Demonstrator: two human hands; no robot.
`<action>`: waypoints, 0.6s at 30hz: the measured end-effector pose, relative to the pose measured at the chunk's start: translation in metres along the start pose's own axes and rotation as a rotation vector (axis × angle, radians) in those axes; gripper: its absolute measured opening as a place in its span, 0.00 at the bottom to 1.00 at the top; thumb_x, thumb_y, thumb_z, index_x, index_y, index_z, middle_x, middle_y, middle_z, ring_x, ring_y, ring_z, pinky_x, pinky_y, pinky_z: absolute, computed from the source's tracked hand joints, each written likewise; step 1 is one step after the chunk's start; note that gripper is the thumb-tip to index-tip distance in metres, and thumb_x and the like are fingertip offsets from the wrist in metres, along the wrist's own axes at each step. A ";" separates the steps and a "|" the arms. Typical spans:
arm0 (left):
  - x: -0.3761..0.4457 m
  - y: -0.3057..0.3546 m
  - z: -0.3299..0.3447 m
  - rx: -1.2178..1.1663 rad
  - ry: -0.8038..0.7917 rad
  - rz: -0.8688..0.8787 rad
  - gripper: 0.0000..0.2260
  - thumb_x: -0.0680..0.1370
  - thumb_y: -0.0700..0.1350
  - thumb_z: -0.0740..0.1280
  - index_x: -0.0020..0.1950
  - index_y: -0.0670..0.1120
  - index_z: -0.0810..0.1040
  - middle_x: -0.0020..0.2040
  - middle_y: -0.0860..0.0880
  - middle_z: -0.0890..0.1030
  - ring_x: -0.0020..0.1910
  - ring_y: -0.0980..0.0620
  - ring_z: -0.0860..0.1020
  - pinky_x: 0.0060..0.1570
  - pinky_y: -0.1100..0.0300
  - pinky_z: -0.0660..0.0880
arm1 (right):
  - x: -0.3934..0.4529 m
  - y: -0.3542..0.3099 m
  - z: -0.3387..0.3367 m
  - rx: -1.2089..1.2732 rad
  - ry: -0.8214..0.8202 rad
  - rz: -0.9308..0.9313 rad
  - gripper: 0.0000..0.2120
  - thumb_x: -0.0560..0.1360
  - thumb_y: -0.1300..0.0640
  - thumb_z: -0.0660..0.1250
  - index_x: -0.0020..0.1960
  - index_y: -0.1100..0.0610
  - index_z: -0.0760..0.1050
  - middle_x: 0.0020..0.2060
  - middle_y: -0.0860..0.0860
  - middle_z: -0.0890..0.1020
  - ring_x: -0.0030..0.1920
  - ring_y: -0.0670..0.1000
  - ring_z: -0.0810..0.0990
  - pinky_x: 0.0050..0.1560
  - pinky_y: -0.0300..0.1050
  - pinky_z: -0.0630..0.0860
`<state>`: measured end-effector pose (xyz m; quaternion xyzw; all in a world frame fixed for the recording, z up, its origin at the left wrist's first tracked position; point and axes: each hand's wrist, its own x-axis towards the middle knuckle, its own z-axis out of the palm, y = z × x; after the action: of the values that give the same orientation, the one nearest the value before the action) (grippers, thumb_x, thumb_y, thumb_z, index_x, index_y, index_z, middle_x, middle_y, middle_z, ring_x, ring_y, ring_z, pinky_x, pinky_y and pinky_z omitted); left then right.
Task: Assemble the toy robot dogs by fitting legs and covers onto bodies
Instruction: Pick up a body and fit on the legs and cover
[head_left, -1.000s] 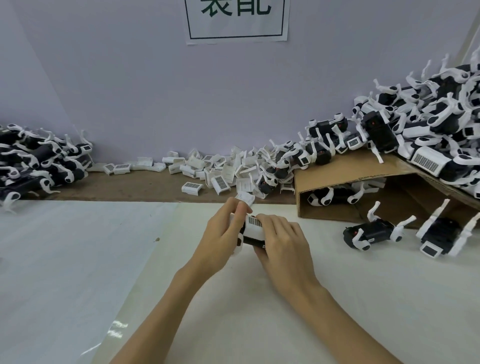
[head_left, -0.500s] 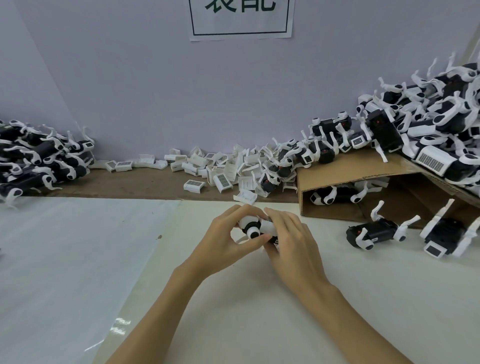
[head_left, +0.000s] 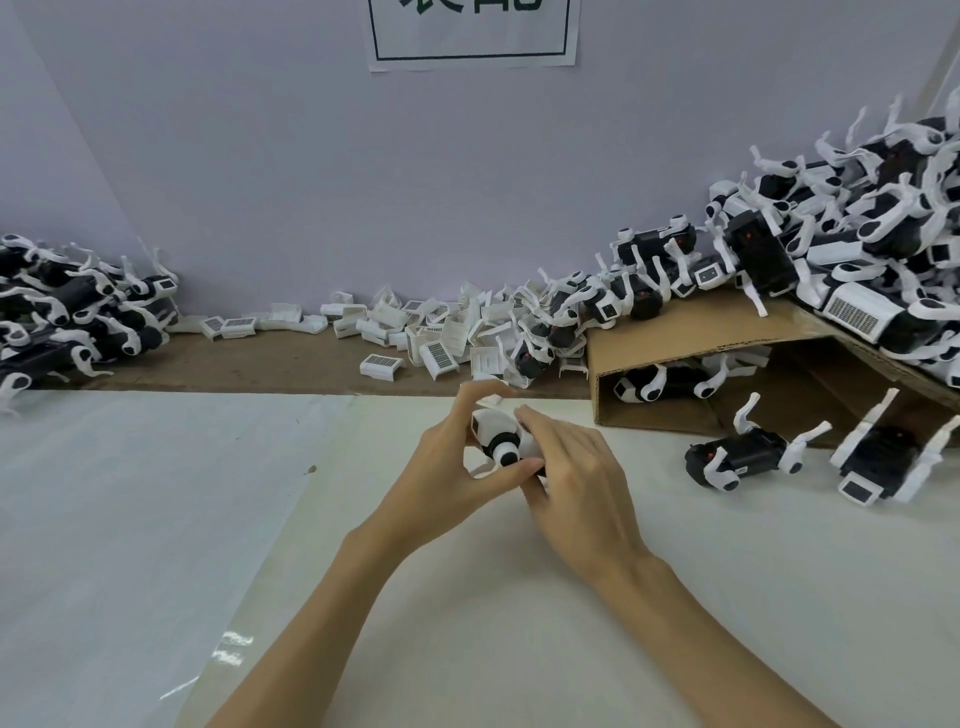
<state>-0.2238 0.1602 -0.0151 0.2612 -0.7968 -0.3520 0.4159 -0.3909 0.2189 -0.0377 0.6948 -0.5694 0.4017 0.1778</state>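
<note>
A person at an assembly worktop (head_left: 519, 623) holds one toy robot dog (head_left: 501, 434) between both hands, just above the pale surface at centre. The left hand (head_left: 447, 467) pinches the toy, thumb under it and forefinger arched over its top; the right hand (head_left: 576, 478) curls round its far end, fingers bent over the body. A white cover and a round white leg joint show on the piece, so this unit looks close to finished, though its hidden side cannot be judged. Much work appears done: a heap of assembled dogs (head_left: 857, 249) spills over a tilted cardboard box (head_left: 691, 353) at right, and a smaller pile (head_left: 72, 312) lies at far left. Much also seems left: loose white covers (head_left: 431, 332) lie scattered along the back wall, and two dogs (head_left: 743, 457) rest on the worktop beside the box. Both forearms reach in from below, wrists angled towards each other.
</note>
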 end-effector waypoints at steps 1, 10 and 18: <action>-0.001 -0.001 -0.001 -0.008 -0.007 -0.002 0.28 0.76 0.56 0.79 0.71 0.61 0.68 0.52 0.54 0.83 0.53 0.47 0.83 0.56 0.61 0.80 | 0.000 -0.001 0.000 0.034 -0.036 0.006 0.31 0.70 0.64 0.79 0.71 0.62 0.75 0.62 0.54 0.83 0.62 0.55 0.81 0.64 0.48 0.76; 0.002 0.000 -0.022 -0.032 -0.207 -0.050 0.23 0.77 0.45 0.80 0.66 0.49 0.73 0.59 0.56 0.82 0.61 0.46 0.82 0.64 0.50 0.80 | 0.009 0.024 -0.039 0.691 -0.468 0.342 0.19 0.81 0.46 0.63 0.70 0.35 0.75 0.60 0.42 0.80 0.60 0.43 0.78 0.53 0.32 0.76; 0.005 -0.002 -0.025 -0.048 -0.103 -0.029 0.32 0.74 0.51 0.81 0.74 0.55 0.70 0.75 0.61 0.72 0.77 0.57 0.71 0.72 0.63 0.72 | 0.008 0.020 -0.041 0.549 -0.289 0.277 0.14 0.79 0.51 0.75 0.62 0.48 0.78 0.55 0.41 0.81 0.58 0.45 0.79 0.59 0.45 0.77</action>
<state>-0.2051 0.1474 -0.0040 0.2441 -0.8046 -0.3900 0.3754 -0.4237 0.2369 -0.0100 0.6828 -0.5481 0.4576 -0.1549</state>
